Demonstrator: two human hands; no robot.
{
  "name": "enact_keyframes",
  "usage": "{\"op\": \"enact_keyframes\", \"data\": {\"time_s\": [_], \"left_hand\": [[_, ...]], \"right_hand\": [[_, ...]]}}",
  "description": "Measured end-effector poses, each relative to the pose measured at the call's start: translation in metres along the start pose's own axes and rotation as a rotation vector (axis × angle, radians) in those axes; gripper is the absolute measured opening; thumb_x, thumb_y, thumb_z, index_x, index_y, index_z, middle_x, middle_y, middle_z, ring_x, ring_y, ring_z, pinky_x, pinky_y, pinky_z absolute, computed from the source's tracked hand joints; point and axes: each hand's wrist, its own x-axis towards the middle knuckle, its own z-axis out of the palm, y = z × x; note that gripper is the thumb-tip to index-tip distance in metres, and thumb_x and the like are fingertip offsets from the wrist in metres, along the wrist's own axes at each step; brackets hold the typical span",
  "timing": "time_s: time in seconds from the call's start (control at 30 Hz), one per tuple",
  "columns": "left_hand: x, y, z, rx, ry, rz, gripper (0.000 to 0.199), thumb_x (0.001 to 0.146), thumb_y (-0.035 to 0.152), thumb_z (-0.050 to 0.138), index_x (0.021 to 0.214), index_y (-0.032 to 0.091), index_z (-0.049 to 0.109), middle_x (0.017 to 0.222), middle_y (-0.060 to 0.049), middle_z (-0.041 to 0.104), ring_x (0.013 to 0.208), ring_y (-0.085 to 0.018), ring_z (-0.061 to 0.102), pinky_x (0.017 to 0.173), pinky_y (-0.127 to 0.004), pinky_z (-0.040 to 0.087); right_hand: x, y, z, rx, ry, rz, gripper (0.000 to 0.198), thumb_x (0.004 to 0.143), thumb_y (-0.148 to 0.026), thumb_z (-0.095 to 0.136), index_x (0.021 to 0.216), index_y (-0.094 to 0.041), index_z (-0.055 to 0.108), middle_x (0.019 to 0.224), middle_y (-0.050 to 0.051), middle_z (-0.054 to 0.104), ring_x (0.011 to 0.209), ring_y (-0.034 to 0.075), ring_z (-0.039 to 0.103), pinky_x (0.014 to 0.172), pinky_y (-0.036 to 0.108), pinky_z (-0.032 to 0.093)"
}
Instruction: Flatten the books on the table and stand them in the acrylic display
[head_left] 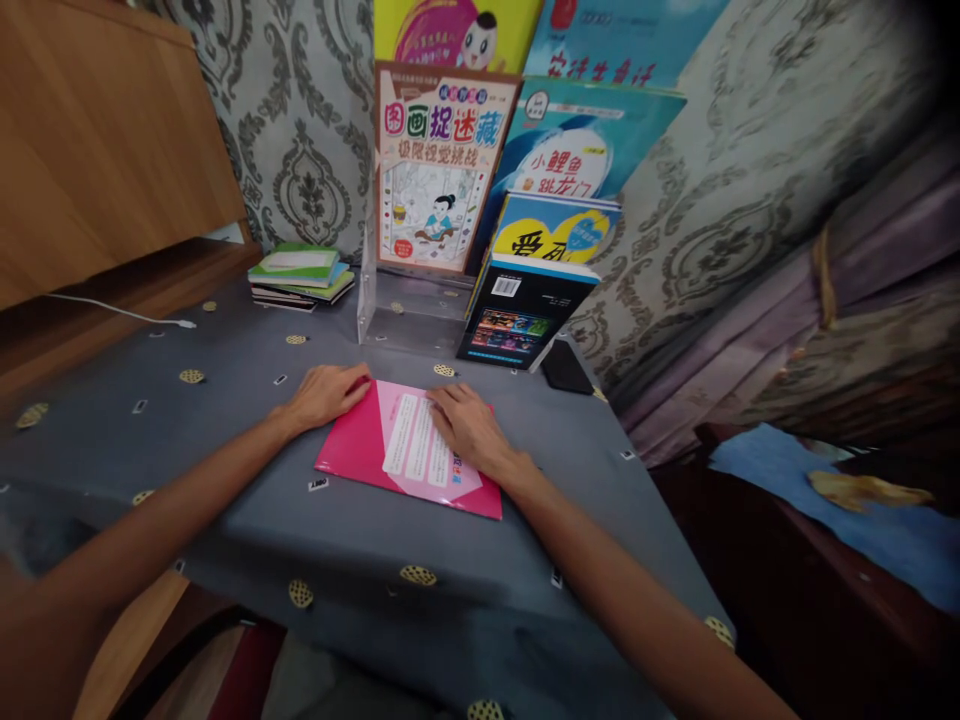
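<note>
A pink book [358, 440] lies on the cloth-covered table in front of me, with printed white text panels on the side facing up. My left hand [328, 396] rests at its far left corner, fingers stretched together and touching the edge. Across the upper right part of the book lies my right hand [471, 428], its fingers extended on the surface and covering some of the print.
Behind the book, a clear acrylic stand [411, 328] holds several upright books, including a picture book [442, 215] and a black-backed book [517, 315]. A small book pile [300, 275] is at left, near a white cable [124, 308]. A black phone-like object [568, 368] lies right.
</note>
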Motion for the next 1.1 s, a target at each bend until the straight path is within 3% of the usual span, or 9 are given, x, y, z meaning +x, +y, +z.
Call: {"op": "enact_keyframes", "data": {"time_s": [0.17,0.47,1.1], "left_hand": [[0.0012,-0.0035,0.0051,-0.010,0.088,0.066,0.033,0.099,0.036,0.035,0.105,0.021,0.064,0.103,-0.007,0.070,0.094,-0.022,0.064,0.082,-0.031,0.047],[0.0005,-0.0053,0.0068,-0.042,0.140,0.079,0.034,0.098,0.036,0.036,0.102,0.020,0.066,0.101,-0.009,0.063,0.096,-0.023,0.061,0.083,-0.033,0.049],[0.0000,-0.0043,0.0049,-0.048,0.143,0.086,0.036,0.100,0.036,0.032,0.101,0.020,0.065,0.101,-0.009,0.064,0.097,-0.023,0.062,0.086,-0.034,0.050]], "right_hand": [[0.0003,0.0007,0.0008,0.022,0.005,0.004,0.030,0.101,-0.020,0.042,0.119,-0.016,0.066,0.114,0.013,0.068,0.105,0.028,0.057,0.098,0.044,0.046],[-0.0001,-0.0029,-0.0020,0.001,-0.015,0.033,0.028,0.102,-0.020,0.043,0.118,-0.015,0.066,0.115,0.013,0.068,0.106,0.026,0.057,0.097,0.042,0.046],[-0.0010,-0.0080,-0.0066,-0.035,-0.007,0.048,0.022,0.102,-0.020,0.047,0.112,-0.016,0.067,0.111,0.011,0.068,0.105,0.025,0.057,0.093,0.039,0.047]]}}
